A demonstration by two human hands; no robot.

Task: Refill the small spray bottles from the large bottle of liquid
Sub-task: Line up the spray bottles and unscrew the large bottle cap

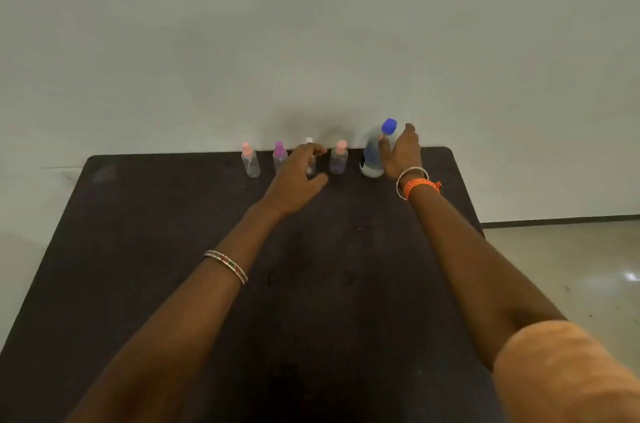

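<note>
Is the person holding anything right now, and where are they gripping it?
The right hand grips the large bottle around its upper body, below the blue cap. The left hand closes round the white-capped small bottle.

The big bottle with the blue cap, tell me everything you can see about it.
The big bottle is clear plastic, with a blue screw cap still on. A bluish band, perhaps a label, wraps its middle, and there is a dark patch low on its left side. It stands at the far edge of the dark table, leaning slightly, at the right end of a row of four small spray bottles. The right hand is against its right side, fingers around the neck; how firmly it grips is unclear. The liquid level cannot be made out.
</note>
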